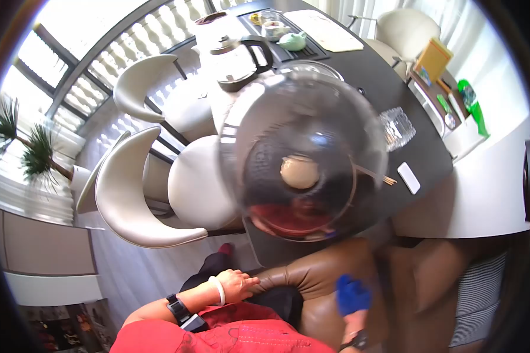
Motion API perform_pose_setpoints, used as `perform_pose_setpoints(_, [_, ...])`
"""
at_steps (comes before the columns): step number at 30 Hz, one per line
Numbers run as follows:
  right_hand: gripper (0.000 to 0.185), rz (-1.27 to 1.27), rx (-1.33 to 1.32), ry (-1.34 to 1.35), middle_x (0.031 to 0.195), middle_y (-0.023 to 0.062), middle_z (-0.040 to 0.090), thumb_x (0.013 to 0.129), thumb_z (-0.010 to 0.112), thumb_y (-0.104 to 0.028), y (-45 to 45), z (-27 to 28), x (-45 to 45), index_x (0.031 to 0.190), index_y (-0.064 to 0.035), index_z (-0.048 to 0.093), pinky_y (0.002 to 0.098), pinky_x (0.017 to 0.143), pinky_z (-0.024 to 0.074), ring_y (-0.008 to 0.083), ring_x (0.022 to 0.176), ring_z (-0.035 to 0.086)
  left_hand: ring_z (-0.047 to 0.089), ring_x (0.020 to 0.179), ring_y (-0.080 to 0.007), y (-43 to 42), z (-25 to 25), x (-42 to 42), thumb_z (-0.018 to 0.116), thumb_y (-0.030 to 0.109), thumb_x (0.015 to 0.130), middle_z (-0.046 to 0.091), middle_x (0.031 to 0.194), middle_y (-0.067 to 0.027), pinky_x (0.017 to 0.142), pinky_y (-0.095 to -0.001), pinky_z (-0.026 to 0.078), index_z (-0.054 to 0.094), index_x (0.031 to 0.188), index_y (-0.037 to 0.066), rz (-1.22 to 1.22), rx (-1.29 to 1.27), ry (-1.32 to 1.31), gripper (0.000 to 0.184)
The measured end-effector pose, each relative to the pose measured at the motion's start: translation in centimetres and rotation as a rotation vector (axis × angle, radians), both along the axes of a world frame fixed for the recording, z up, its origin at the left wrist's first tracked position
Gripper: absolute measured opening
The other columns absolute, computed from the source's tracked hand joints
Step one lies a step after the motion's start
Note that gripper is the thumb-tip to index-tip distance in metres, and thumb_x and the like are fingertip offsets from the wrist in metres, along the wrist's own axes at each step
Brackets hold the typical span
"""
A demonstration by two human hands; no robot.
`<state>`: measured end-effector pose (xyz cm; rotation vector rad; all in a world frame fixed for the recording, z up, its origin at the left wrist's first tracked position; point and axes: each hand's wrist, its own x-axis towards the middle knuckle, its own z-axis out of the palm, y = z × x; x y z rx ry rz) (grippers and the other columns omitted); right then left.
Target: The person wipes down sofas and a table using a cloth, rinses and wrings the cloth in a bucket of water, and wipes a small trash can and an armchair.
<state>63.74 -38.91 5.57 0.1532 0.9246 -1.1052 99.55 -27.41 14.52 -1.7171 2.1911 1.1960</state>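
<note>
One clear dome [265, 123] is blurring; shirt marks [271, 341] are looking too tiny to read. Left hand [237, 286] is curling loosely; I can't tell if blue right hand [353, 295] is gripping

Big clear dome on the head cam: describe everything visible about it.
The clear dome is large, round and see-through, glass or plastic by its look. A beige round knob sits near its middle, facing the camera. It looks motion-blurred and carries reflections, red ones low down. It overlaps the dark table in view; whether it rests there isn't clear. Neither the left hand nor the right hand touches it.
</note>
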Motion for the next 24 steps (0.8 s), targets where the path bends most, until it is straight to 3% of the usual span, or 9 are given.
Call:
perform_pose_setpoints(5, [0.024,0.460,-0.037,0.294,0.094,0.0064,0.055,0.085,0.045,-0.028,8.9,3.1,12.2,0.103,-0.0131,0.052,0.0302,0.078,0.0408,0.0165,0.089,0.051,0.058,0.085,-0.0290,-0.8,1.0,6.4,0.059,0.029,0.074,0.061,0.088,-0.0112,0.073,-0.0392,0.046,0.050,0.112,0.009,-0.053,-0.169,0.112,0.044])
perform_pose_setpoints(13, [0.015,1.122,-0.693,1.099,0.083,0.0087,0.055,0.081,0.050,-0.023,10.8,14.7,24.9,0.090,-0.0112,0.054,0.0304,0.070,0.0426,0.0181,0.079,0.053,0.058,0.082,-0.0319,2.5,5.1,17.3,0.058,0.032,0.075,0.061,0.086,-0.0130,0.072,-0.0423,0.047,0.050,0.111,0.010,-0.185,-0.238,0.206,0.042])
perform_pose_setpoints(16, [0.012,1.228,-1.015,1.367,0.079,0.0096,0.055,0.080,0.052,-0.021,10.5,19.8,27.2,0.085,-0.0105,0.055,0.0305,0.067,0.0432,0.0186,0.075,0.053,0.059,0.086,-0.0332,5.0,4.0,21.6,0.054,0.034,0.078,0.061,0.093,-0.0147,0.075,-0.0423,0.046,0.050,0.111,0.011,-0.195,-0.087,0.135,0.040])
perform_pose_setpoints(17, [0.011,1.243,-1.120,1.441,0.077,0.0099,0.055,0.079,0.053,-0.020,10.5,21.1,27.8,0.083,-0.0103,0.055,0.0305,0.066,0.0434,0.0188,0.074,0.053,0.059,0.088,-0.0315,5.3,6.0,22.8,0.054,0.034,0.078,0.062,0.094,-0.0143,0.076,-0.0410,0.047,0.052,0.109,0.012,-0.212,-0.060,0.049,0.038])
perform_pose_setpoints(20, [0.009,1.243,-1.388,1.655,0.073,0.0108,0.055,0.078,0.054,-0.018,11.1,23.0,29.9,0.078,-0.0095,0.056,0.0306,0.063,0.0441,0.0194,0.070,0.054,0.059,0.088,-0.0302,6.3,5.7,26.0,0.056,0.033,0.076,0.063,0.093,-0.0118,0.077,-0.0390,0.047,0.053,0.108,0.012,-0.221,-0.131,0.177,0.038])
perform_pose_setpoints(22, [0.008,1.203,-1.493,1.803,0.070,0.0114,0.055,0.077,0.056,-0.017,12.2,22.9,31.2,0.075,-0.0091,0.056,0.0307,0.061,0.0446,0.0198,0.067,0.054,0.059,0.087,-0.0298,6.7,5.2,27.9,0.059,0.029,0.074,0.064,0.090,-0.0108,0.076,-0.0383,0.047,0.055,0.105,0.011,-0.181,-0.174,0.302,0.036])
perform_pose_setpoints(24, [0.008,1.107,-1.399,1.760,0.067,0.0120,0.054,0.076,0.057,-0.016,14.1,21.5,31.9,0.071,-0.0086,0.057,0.0307,0.059,0.0450,0.0202,0.065,0.054,0.059,0.083,-0.0296,7.0,4.9,29.1,0.059,0.025,0.073,0.064,0.087,-0.0106,0.074,-0.0389,0.047,0.056,0.101,0.010,-0.144,-0.252,0.335,0.032])
